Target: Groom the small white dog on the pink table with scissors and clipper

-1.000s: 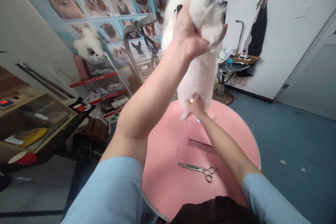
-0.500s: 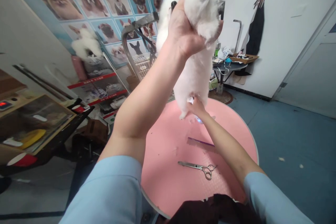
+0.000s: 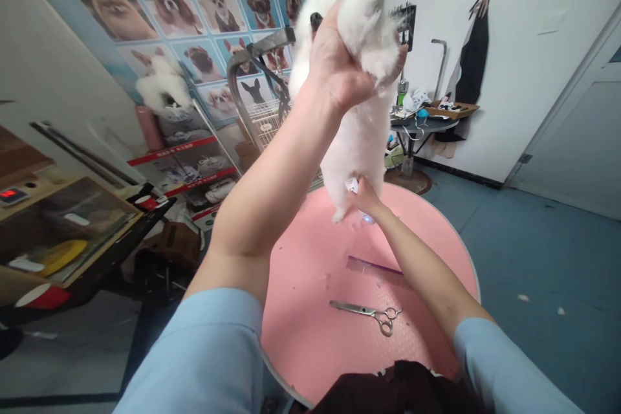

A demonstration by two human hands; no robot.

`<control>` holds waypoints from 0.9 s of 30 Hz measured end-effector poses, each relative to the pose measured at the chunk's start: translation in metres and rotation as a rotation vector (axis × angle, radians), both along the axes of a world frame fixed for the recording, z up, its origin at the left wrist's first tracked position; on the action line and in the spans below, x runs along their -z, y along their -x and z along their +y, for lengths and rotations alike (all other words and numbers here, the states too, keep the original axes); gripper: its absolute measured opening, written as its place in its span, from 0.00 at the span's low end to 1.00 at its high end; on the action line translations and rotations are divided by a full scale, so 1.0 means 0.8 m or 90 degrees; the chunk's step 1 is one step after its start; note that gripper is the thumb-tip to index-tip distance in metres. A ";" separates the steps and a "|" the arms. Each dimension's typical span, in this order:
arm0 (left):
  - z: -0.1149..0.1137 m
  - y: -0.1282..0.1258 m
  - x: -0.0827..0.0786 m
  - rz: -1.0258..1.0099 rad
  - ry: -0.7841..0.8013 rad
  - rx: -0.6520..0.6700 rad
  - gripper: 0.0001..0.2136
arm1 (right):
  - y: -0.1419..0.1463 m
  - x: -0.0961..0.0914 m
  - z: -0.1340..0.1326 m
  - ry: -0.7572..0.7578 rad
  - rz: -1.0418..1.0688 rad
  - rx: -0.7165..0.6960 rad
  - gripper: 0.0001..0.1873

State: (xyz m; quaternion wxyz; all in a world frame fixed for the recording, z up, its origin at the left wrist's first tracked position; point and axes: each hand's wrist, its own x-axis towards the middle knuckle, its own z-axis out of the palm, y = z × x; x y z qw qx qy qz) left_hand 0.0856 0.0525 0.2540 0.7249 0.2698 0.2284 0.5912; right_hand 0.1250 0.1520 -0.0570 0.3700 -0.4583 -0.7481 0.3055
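A white fluffy dog stands upright on its hind legs on the round pink grooming table. My left hand is closed around its raised front legs, with the dog's dark nose just beside my fingers. At the lower belly, my right hand grips a small white pet clipper; a blue light glows below the hand. Its cutting end is hidden against the fur. Nearer to me, a purple-edged comb lies partly behind my right forearm, and silver scissors rest in front of it.
A metal grooming arm rises behind the table at left. A shelf rack and a dark bench with a wooden box stand to the left. At the back right is a cluttered side table.
The view has shifted slightly. My left hand and the dog's raised legs sit a little lower in the picture. Both hands keep their hold, and the comb and scissors lie where they were.
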 end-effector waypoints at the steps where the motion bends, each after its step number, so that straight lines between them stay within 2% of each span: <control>1: 0.000 0.001 0.000 -0.008 -0.054 0.030 0.27 | -0.001 0.002 0.002 0.001 0.005 -0.006 0.29; 3: 0.000 0.002 0.000 -0.008 -0.110 0.058 0.28 | -0.003 0.005 0.003 0.008 0.010 -0.017 0.30; 8: -0.006 0.002 -0.001 0.009 -0.126 0.054 0.29 | -0.010 0.007 0.001 -0.015 0.037 -0.090 0.37; 11: -0.006 0.002 0.000 0.017 -0.136 0.071 0.30 | -0.011 0.008 -0.001 0.005 0.054 -0.104 0.40; 15: -0.002 0.005 0.000 0.027 -0.133 0.074 0.26 | -0.013 0.012 -0.003 0.073 0.068 -0.080 0.40; 19: -0.001 0.006 0.000 -0.008 -0.113 0.049 0.21 | -0.015 0.013 -0.003 0.085 0.059 -0.070 0.40; 27: -0.001 0.006 0.001 0.018 -0.127 0.073 0.26 | -0.005 -0.010 -0.001 0.048 -0.027 0.020 0.29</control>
